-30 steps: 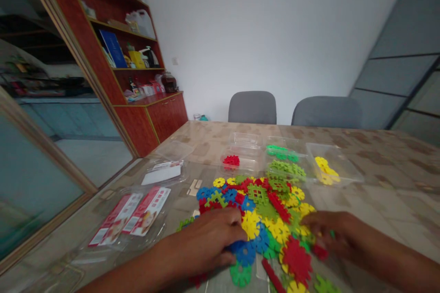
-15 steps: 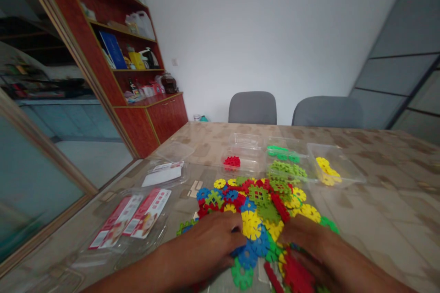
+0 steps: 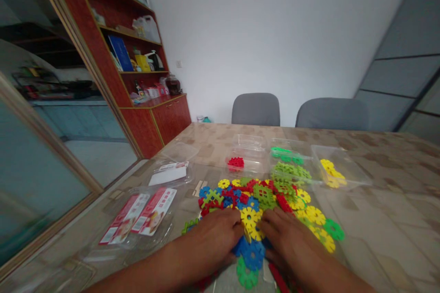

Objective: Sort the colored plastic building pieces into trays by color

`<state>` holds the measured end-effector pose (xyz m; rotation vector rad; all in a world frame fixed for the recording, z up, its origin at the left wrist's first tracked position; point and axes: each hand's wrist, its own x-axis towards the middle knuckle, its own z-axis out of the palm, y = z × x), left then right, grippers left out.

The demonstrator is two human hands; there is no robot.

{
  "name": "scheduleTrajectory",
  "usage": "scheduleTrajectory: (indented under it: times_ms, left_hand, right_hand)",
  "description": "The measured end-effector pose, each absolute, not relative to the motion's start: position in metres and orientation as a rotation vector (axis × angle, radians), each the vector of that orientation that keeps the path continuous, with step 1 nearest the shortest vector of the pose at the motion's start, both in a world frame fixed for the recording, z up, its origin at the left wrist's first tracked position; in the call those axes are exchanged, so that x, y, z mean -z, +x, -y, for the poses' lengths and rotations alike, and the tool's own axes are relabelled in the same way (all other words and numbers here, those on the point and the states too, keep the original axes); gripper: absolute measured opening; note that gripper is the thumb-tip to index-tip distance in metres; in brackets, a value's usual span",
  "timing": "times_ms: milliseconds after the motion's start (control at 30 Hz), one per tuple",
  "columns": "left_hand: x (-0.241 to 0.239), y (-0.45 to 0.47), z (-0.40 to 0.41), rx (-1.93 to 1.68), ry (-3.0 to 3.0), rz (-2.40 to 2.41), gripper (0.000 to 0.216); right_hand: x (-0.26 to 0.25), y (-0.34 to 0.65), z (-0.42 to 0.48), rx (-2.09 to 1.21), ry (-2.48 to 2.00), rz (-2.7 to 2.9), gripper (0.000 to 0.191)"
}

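Head view: both hands lie low in the middle of the frame, on the near edge of the pile [image 3: 261,206] of toy pieces on the tabletop [image 3: 378,201]. The left hand [image 3: 213,240] lies flat and spread; the right hand [image 3: 292,242] does too, its fingertips touching a yellow piece [image 3: 250,218], nothing gripped. Above, trays [image 3: 338,171] hold a few sorted pieces; most remain heaped.

Toy pile [image 3: 264,201]: mixed yellow, blue, red, green snowflake pcs. Clear trays: red pcs [image 3: 235,162], bright green pcs [image 3: 287,154], lime pcs [image 3: 291,171], yellow pcs [image 3: 332,172]. Table [image 3: 378,201]: beige/brown marbled patchwork pattern. Packets [image 3: 139,215]: red & white. Chairs [image 3: 256,109]: grey. Cabinet [image 3: 151,119]: reddish-brown wood. Wall white.
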<state>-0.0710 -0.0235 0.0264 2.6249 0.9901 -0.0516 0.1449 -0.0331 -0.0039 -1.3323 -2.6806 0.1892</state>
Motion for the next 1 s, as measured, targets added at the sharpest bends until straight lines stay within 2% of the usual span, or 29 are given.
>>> scheduleTrajectory:
  times_ms: [167, 433, 600, 733, 1000]
  left_hand:
    - [-0.031, -0.072, 0.025, 0.100, 2.586, -0.912, 0.044]
    - [-0.026, -0.074, 0.022, 0.051, 2.563, -0.941, 0.040]
    - [-0.020, -0.072, 0.027, 0.028, 2.558, -0.890, 0.050]
    - [-0.018, -0.070, 0.029, 0.065, 2.569, -0.924, 0.048]
    - [-0.022, -0.067, 0.031, 0.097, 2.556, -0.892, 0.044]
  right_hand:
    - [0.003, 0.155, 0.036, -0.397, -1.314, 2.625, 0.012]
    - [0.004, 0.156, 0.037, -0.454, -1.297, 2.546, 0.022]
    - [0.002, 0.158, 0.040, -0.358, -1.412, 2.573, 0.025]
    - [0.004, 0.153, 0.046, -0.234, -1.533, 2.554, 0.038]
    - [0.008, 0.148, 0.047, -0.065, -1.564, 2.500, 0.036]
